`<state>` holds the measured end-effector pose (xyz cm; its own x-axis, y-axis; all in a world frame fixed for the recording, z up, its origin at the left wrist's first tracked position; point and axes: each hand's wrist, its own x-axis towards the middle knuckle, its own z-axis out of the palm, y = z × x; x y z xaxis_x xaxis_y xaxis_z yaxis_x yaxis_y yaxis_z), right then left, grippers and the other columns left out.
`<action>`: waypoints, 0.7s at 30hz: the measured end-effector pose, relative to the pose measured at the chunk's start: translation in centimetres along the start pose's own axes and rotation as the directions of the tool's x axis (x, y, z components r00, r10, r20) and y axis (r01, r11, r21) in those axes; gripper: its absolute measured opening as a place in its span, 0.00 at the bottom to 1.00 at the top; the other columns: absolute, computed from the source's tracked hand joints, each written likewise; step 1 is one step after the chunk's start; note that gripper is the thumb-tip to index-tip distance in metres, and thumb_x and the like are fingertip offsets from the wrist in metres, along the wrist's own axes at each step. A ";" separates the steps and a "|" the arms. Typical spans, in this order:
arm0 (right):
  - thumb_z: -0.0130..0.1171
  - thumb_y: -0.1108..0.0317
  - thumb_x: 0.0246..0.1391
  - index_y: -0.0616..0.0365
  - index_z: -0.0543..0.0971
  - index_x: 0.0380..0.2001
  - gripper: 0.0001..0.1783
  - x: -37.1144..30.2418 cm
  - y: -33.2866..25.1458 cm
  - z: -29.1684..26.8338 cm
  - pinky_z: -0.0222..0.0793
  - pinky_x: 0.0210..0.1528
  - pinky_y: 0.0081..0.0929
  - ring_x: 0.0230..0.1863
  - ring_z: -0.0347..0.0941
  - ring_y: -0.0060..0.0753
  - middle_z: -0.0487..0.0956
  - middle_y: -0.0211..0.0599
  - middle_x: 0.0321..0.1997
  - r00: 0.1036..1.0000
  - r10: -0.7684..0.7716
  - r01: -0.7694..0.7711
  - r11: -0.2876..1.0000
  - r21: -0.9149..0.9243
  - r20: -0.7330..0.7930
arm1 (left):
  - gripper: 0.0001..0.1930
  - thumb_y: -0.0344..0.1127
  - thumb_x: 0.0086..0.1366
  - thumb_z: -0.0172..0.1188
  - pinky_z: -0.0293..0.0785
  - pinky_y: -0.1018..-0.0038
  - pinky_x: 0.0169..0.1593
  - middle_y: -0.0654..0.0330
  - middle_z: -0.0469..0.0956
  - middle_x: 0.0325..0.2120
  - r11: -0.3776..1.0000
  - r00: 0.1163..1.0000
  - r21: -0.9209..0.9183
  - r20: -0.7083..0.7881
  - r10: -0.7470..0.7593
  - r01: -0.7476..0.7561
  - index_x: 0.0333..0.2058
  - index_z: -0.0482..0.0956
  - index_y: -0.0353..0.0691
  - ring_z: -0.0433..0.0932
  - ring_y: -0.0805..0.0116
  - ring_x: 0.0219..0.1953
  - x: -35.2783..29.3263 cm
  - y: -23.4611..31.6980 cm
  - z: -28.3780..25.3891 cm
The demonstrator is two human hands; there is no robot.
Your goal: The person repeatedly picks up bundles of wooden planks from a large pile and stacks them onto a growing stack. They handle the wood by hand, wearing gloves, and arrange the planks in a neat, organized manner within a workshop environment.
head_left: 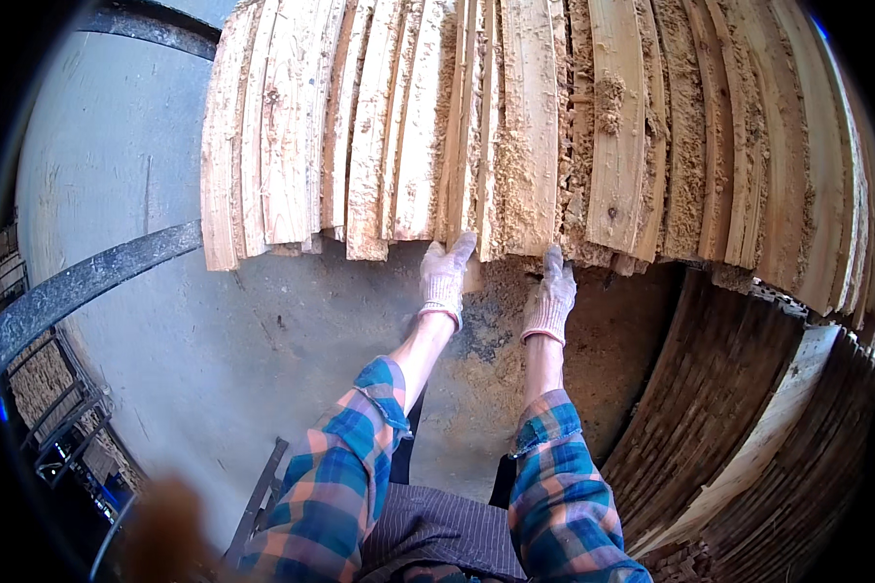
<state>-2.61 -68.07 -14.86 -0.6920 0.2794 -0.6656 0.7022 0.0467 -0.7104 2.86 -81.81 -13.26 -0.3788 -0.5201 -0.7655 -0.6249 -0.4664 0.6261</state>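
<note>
I'm working off the head cam, and the row of planks (530, 126) is filling the top of my view, lying side by side w/ near ends facing me. Those ends aren't lining up: some are jutting out, others sitting back. Both hands are at the ends, prob. bc that's the handiest part from this side.

L hand (444, 277) is touching the ends about mid-row, fingers stretching fwd, fairly straight AFAICT. R hand (551, 299) is sitting just to its right, a gap between, fingertips apparently meeting wood too. I can't tell how far either is opening, or if it's gripping a plank or only pressing, bc the fingertips are end-on to me. The pale knit gloves are prob. guarding vs splinters.

Caked sawdust (610, 92) is clinging to the planks, maybe making them slippery. A metal bar (97, 277) is running up to the row's L side, poss. supporting it. At lower R a darker stack of boards (719, 360) is hemming in that side, w/ one pale board (773, 418) standing out. A dark bracket (262, 496) is sitting near the L sleeve (326, 466), so it's poss. limiting elbow room. A brown blur (170, 530) is blocking the lower L corner; can't ID it.
</note>
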 end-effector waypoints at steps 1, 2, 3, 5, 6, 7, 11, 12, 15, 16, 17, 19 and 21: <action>0.58 0.50 0.55 0.61 0.69 0.53 0.30 0.0 0.3 0.2 0.69 0.35 0.28 0.39 0.70 0.30 0.74 0.39 0.45 1.000 -0.019 0.019 1.000 -0.009 0.021 | 0.24 0.54 0.56 0.66 0.63 0.76 0.31 0.66 0.71 0.25 1.000 1.000 -0.011 -0.010 0.017 -0.017 0.34 0.75 0.36 0.66 0.75 0.27 -0.2 0.0 -0.3; 0.61 0.51 0.53 0.64 0.66 0.56 0.35 0.0 0.6 0.1 0.69 0.32 0.23 0.37 0.72 0.30 0.74 0.39 0.46 0.998 -0.046 0.047 0.998 -0.046 0.035 | 0.22 0.51 0.56 0.66 0.64 0.77 0.31 0.65 0.72 0.25 0.999 0.999 -0.028 -0.020 0.034 -0.034 0.35 0.76 0.36 0.66 0.75 0.26 -0.3 0.0 -0.4; 0.62 0.52 0.53 0.65 0.66 0.56 0.35 -1.1 0.5 0.5 0.69 0.32 0.22 0.36 0.73 0.29 0.75 0.38 0.46 0.998 0.011 -0.007 0.998 -0.065 0.061 | 0.20 0.49 0.56 0.67 0.65 0.77 0.31 0.65 0.73 0.25 0.998 0.998 -0.044 -0.039 0.047 -0.049 0.36 0.77 0.37 0.67 0.76 0.26 -0.2 0.0 -1.0; 0.64 0.55 0.52 0.67 0.65 0.57 0.36 -4.4 -1.0 2.1 0.69 0.30 0.19 0.34 0.74 0.27 0.75 0.37 0.45 0.986 0.116 -0.105 0.989 -0.101 0.119 | 0.21 0.43 0.54 0.69 0.71 0.78 0.39 0.57 0.80 0.30 0.989 0.990 -0.078 -0.077 0.121 -0.127 0.42 0.76 0.35 0.76 0.70 0.31 0.0 -0.3 -3.9; 0.66 0.52 0.48 0.69 0.66 0.55 0.39 -4.0 -0.6 1.5 0.69 0.38 0.25 0.39 0.74 0.36 0.77 0.46 0.43 0.970 0.121 -0.054 0.954 -0.296 0.211 | 0.24 0.47 0.54 0.68 0.71 0.78 0.40 0.57 0.80 0.31 0.991 0.991 -0.002 -0.023 0.134 -0.134 0.42 0.76 0.34 0.76 0.70 0.33 -0.7 1.7 -4.5; 0.68 0.48 0.44 0.72 0.67 0.53 0.43 -3.8 -0.1 1.2 0.69 0.46 0.31 0.44 0.75 0.46 0.79 0.54 0.41 0.942 0.125 0.039 0.882 -0.469 0.313 | 0.27 0.52 0.54 0.67 0.70 0.77 0.41 0.58 0.80 0.31 0.986 0.989 0.076 0.024 0.149 -0.150 0.42 0.77 0.34 0.76 0.71 0.34 -0.9 3.8 -5.9; 0.75 0.53 0.33 0.66 0.49 0.64 0.61 -0.7 -2.8 2.9 0.68 0.54 0.31 0.54 0.68 0.44 0.68 0.58 0.56 0.813 -0.128 0.468 0.724 -0.506 0.567 | 0.38 0.56 0.55 0.65 0.71 0.76 0.48 0.51 0.78 0.39 0.839 0.971 0.489 0.102 0.217 -0.239 0.53 0.68 0.27 0.76 0.68 0.41 2.5 5.4 -7.9; 0.78 0.50 0.26 0.65 0.43 0.66 0.71 -0.2 -4.1 3.7 0.64 0.60 0.33 0.61 0.63 0.49 0.62 0.61 0.62 0.811 -0.088 0.469 0.689 -0.552 0.578 | 0.40 0.55 0.56 0.65 0.70 0.76 0.49 0.49 0.77 0.42 0.800 0.926 0.481 0.078 0.369 -0.359 0.55 0.64 0.26 0.76 0.67 0.44 3.2 4.6 -7.1; 0.76 0.58 0.34 0.60 0.38 0.68 0.68 -0.7 -5.8 3.1 0.64 0.60 0.29 0.61 0.64 0.42 0.66 0.59 0.60 0.789 -0.025 0.331 0.859 -0.391 0.613 | 0.38 0.44 0.61 0.62 0.70 0.74 0.54 0.43 0.72 0.50 0.922 0.929 0.131 0.118 0.350 -0.364 0.60 0.54 0.24 0.75 0.64 0.50 4.1 5.7 -4.8; 0.75 0.57 0.36 0.60 0.37 0.68 0.67 -1.1 -6.4 3.1 0.63 0.61 0.30 0.61 0.64 0.42 0.67 0.59 0.59 0.748 0.077 0.078 0.976 -0.202 0.659 | 0.32 0.43 0.65 0.55 0.68 0.72 0.57 0.42 0.70 0.52 0.952 0.938 -0.088 0.163 0.305 -0.294 0.59 0.56 0.25 0.73 0.60 0.53 5.3 4.8 -5.4; 0.75 0.52 0.35 0.61 0.36 0.68 0.69 -1.1 -6.4 3.8 0.65 0.59 0.30 0.59 0.67 0.42 0.68 0.60 0.58 0.734 0.054 0.112 0.973 -0.200 0.677 | 0.27 0.42 0.70 0.47 0.67 0.70 0.59 0.42 0.69 0.53 0.932 0.938 -0.299 0.213 0.274 -0.204 0.58 0.57 0.26 0.71 0.57 0.55 6.3 3.8 -6.2; 0.75 0.42 0.29 0.68 0.44 0.66 0.71 1.4 -5.5 4.2 0.70 0.53 0.32 0.51 0.74 0.43 0.73 0.62 0.52 0.861 -0.232 0.477 0.678 -0.560 0.453 | 0.19 0.35 0.72 0.39 0.72 0.68 0.55 0.38 0.73 0.46 0.962 0.932 -0.143 0.250 0.262 -0.232 0.54 0.59 0.25 0.75 0.55 0.50 6.1 3.9 -2.4; 0.76 0.46 0.30 0.72 0.56 0.61 0.61 1.7 -5.7 6.0 0.72 0.50 0.32 0.49 0.75 0.46 0.75 0.61 0.49 0.908 -0.271 0.419 0.552 -0.721 0.320 | 0.18 0.34 0.72 0.40 0.73 0.68 0.54 0.37 0.74 0.44 0.966 0.933 -0.105 0.254 0.254 -0.235 0.53 0.60 0.25 0.76 0.55 0.48 4.9 3.4 -1.7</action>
<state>-8.77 -73.63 -13.29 -0.8720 -0.0662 -0.4850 0.2183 0.8342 -0.5064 0.08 -87.12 -14.62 -0.6861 -0.4218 -0.5928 -0.4435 -0.4035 0.8003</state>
